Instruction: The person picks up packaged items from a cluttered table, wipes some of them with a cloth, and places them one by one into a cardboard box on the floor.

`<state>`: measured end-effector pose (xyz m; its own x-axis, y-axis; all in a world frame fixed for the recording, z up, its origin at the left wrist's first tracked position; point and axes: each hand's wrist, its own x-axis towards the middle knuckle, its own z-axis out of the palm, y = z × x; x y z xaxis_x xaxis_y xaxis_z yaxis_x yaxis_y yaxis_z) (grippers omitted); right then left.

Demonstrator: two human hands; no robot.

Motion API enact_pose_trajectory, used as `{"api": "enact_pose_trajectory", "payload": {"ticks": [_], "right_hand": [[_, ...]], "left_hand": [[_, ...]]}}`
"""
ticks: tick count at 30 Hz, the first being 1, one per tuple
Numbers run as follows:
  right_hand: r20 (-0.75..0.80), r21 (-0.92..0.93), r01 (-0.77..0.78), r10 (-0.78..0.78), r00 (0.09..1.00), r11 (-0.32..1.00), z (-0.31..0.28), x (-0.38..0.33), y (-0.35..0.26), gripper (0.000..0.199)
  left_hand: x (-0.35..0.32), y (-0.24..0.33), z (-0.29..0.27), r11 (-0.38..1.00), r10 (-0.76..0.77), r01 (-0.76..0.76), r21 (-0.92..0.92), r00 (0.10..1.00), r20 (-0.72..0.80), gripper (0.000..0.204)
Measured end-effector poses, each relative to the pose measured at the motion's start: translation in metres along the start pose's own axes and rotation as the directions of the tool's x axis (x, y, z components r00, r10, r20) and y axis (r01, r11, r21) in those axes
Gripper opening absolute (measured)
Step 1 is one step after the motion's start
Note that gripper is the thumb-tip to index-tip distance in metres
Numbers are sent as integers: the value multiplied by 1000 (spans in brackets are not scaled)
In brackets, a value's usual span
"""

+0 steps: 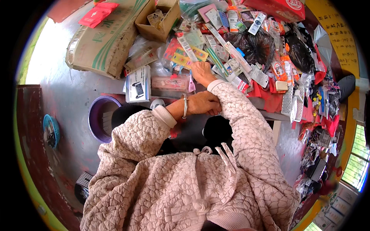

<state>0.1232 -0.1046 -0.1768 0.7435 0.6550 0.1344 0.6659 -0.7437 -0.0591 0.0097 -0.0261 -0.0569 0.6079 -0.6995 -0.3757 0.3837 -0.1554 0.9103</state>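
Note:
My right hand (202, 72) reaches onto the crowded table, its fingers closed at the near end of a narrow white packet (187, 49). The packet lies slantwise over a yellow card with coloured pieces (180, 60). Nearer to me, my left hand (203, 103) is closed, its fingers curled beside my right sleeve (231, 92). Whatever those fingers may hold is hidden. A silver bangle (185, 106) circles my left wrist. Just left of my right hand lies a clear pinkish box (170, 83); to its right are green packaged strips (217, 61).
A large cardboard carton (104, 42) and a small open box (153, 27) stand at the far left. Black plastic bags (257, 48) and a long packaged strip (233, 52) crowd the right. A blue-and-white box (138, 85) sits near the table edge. A purple basin (95, 119) stands on the floor.

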Motion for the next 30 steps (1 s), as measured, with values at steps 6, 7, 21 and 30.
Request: {"api": "enact_pose_trajectory", "payload": {"ticks": [6, 7, 21, 30], "right_hand": [[246, 87, -200, 173, 954, 976, -14, 4, 5, 19], [286, 93, -231, 196, 938, 969, -21, 5, 12, 19], [582, 813, -558, 294, 758, -170, -143, -23, 64, 25], [569, 809, -518, 152, 808, -276, -163, -48, -22, 20]], "left_hand": [[-3, -2, -3, 996, 61, -58, 68, 997, -47, 25], [-2, -1, -4, 995, 84, -80, 61, 995, -58, 25], [-4, 11, -48, 842, -60, -308, -443, 763, -644, 23], [-11, 21, -56, 498, 285, -460, -735, 887, -362, 40]]}}
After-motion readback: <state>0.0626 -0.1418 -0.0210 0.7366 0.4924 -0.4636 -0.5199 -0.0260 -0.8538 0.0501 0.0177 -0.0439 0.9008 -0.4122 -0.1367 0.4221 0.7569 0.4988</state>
